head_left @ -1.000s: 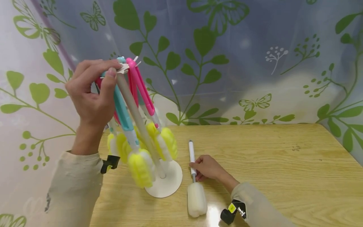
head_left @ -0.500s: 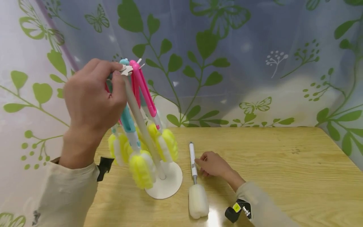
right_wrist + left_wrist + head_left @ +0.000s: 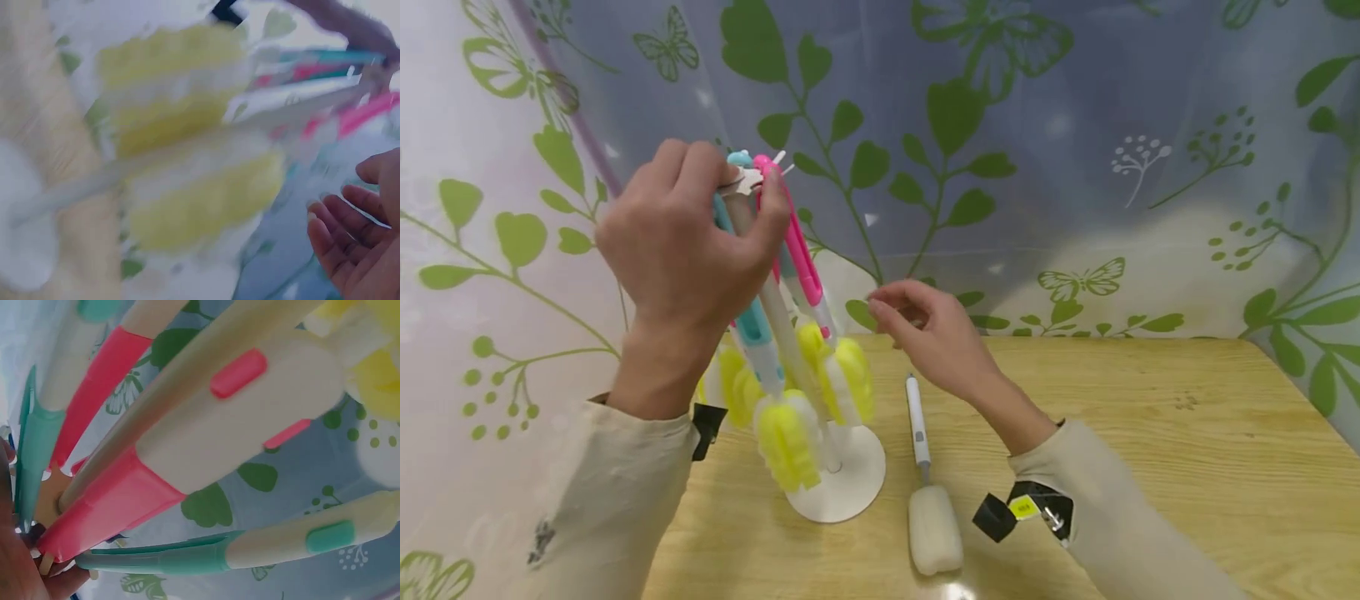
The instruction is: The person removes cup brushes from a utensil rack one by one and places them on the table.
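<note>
My left hand [image 3: 677, 233] grips the top of an upright display stand [image 3: 857, 467], fingers at its white hook disc [image 3: 743, 181] and thumb across a pink handle. Several sponge cleaning brushes hang around its pole, including a pink-handled brush [image 3: 802, 262] and a teal-handled brush [image 3: 752, 321], with yellow-and-white sponge heads [image 3: 788, 442] low down. In the left wrist view a pink handle [image 3: 119, 506] slants close to the camera. My right hand [image 3: 936, 337] hovers right of the stand, fingers loosely bent, holding nothing; the right wrist view shows its palm and fingers [image 3: 337, 244] apart from the brushes.
A white-handled brush with a cream sponge head [image 3: 934, 529] lies on the wooden table [image 3: 1112, 467], right of the stand's round base. A curtain [image 3: 1000, 208] with green leaves and butterflies hangs behind the table and along the left.
My right hand has let go of the white-handled brush and risen up and forward toward the stand. My left thumb has shifted right, across the pink handle, while the hand stays at the stand's top.
</note>
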Tool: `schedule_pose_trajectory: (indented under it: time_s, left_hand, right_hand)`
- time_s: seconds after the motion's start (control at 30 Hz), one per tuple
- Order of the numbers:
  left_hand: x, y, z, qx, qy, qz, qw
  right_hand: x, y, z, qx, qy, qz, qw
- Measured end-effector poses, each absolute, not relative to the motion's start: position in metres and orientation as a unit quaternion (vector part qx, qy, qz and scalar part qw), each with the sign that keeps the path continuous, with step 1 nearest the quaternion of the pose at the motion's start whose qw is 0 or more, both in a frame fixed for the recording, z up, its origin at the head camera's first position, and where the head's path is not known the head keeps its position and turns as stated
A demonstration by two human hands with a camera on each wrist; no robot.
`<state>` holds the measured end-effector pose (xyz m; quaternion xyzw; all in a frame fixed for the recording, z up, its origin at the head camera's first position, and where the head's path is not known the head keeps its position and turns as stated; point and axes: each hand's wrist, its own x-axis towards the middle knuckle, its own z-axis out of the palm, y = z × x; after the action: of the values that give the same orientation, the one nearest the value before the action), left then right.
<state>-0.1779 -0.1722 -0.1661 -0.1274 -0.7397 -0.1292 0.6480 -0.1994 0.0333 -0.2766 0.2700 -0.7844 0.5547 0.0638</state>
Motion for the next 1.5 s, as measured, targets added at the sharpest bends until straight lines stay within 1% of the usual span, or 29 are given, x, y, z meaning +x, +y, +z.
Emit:
schedule_pose_trajectory:
  time_s: [0.1,0.2,0.5,0.8,1.03,1.17,1.23,1.33,1.5]
  left_hand:
    - [-0.181,-0.173,-0.168,-0.125,-0.731,-0.128,0.659]
    - [-0.183,-0.173,-0.170,-0.125,-0.724,-0.130,0.666]
    - [-0.184,-0.172,-0.168,-0.143,-0.708,-0.121,0.681]
    - [-0.180,-0.170,-0.168,-0.148,-0.713,-0.126,0.673]
    - [-0.181,-0.171,-0.170,-0.136,-0.708,-0.126,0.682]
    - [-0.181,-0.170,-0.171,-0.125,-0.706,-0.130,0.685]
    - [-0.181,-0.170,-0.171,-0.121,-0.706,-0.133,0.685]
    - [-0.182,-0.169,-0.170,-0.119,-0.705,-0.136,0.686]
    - [-0.183,-0.169,-0.170,-0.118,-0.705,-0.137,0.686]
  right_hand:
    - [-0.196,0.015,-0.254,0.291,-0.767,0.567,0.073]
    - [-0.195,-0.001,-0.243,0.307,-0.752,0.579,0.072]
    - [-0.197,-0.020,-0.245,0.303,-0.732,0.597,0.124]
    - [-0.192,-0.012,-0.242,0.300,-0.702,0.635,0.120]
    - [-0.186,0.009,-0.232,0.310,-0.671,0.654,0.158]
    - [-0.189,0.031,-0.234,0.291,-0.679,0.654,0.163]
    - [-0.192,0.044,-0.237,0.266,-0.696,0.648,0.156]
    - [-0.197,0.065,-0.248,0.214,-0.734,0.630,0.133]
    - [-0.209,0.101,-0.280,0.124,-0.791,0.597,0.050]
